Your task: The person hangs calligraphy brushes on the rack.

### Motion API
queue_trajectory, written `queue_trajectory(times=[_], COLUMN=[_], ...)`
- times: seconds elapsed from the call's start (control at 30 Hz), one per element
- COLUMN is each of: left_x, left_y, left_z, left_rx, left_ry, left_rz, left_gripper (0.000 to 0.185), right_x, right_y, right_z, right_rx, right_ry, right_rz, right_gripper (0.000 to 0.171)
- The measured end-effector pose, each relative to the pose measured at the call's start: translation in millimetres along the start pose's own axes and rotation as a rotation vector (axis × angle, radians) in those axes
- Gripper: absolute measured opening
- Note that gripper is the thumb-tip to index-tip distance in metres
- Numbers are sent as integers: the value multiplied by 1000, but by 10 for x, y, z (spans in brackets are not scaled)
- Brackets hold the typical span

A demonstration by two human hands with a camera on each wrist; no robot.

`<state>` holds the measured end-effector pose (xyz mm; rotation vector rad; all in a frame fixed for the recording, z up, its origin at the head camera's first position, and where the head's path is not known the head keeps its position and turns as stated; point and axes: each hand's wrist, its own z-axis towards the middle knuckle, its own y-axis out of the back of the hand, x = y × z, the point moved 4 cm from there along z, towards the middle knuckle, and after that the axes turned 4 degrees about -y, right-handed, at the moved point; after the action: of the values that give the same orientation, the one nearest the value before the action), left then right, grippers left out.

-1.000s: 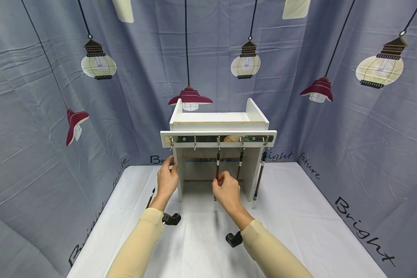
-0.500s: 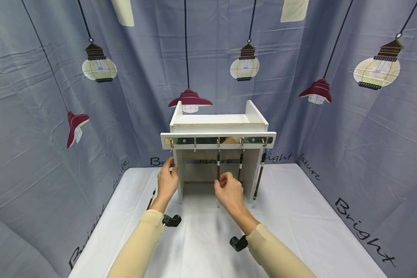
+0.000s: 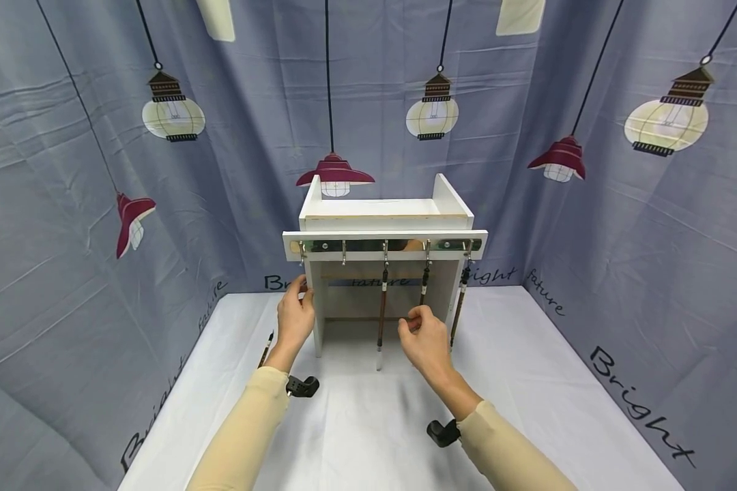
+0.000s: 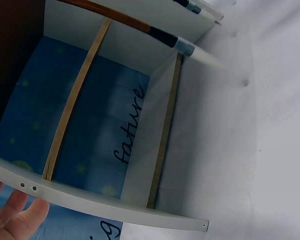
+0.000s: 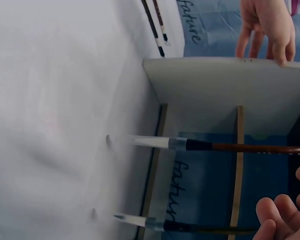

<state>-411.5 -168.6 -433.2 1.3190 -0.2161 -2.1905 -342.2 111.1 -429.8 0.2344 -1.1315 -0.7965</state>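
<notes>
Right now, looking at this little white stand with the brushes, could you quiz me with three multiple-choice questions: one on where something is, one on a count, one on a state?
1. Where is the left hand?
A. On the stand's left side panel
B. Flat on the tablecloth
C. On the top shelf

2. How many calligraphy brushes hang from the hook rail?
A. One
B. Three
C. Five

3. How does the middle brush hang?
A. Free, with no hand on it
B. Gripped by the left hand
C. Lying on the table

Answers:
1 A: the left hand holds the edge of the white stand.
2 B: three brushes hang from the hook rail.
3 A: the middle brush dangles alone; the right hand is beside the next brush.
</notes>
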Motion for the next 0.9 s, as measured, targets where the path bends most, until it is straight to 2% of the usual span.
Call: queue_trajectory(times=[0.47, 0.9], left_x=[-28, -46], left_y=[11, 16], left_z=[-24, -38], left_rx=[12, 9], left_ry=[1, 3], left_rz=[0, 12], left_gripper=[43, 43], right_x=[-166, -371], right_y=[359, 756], right_z=[117, 234], right_rx=[-83, -217], right_ry=[-2, -31], right_rz=[-4, 2], right_gripper=[16, 16])
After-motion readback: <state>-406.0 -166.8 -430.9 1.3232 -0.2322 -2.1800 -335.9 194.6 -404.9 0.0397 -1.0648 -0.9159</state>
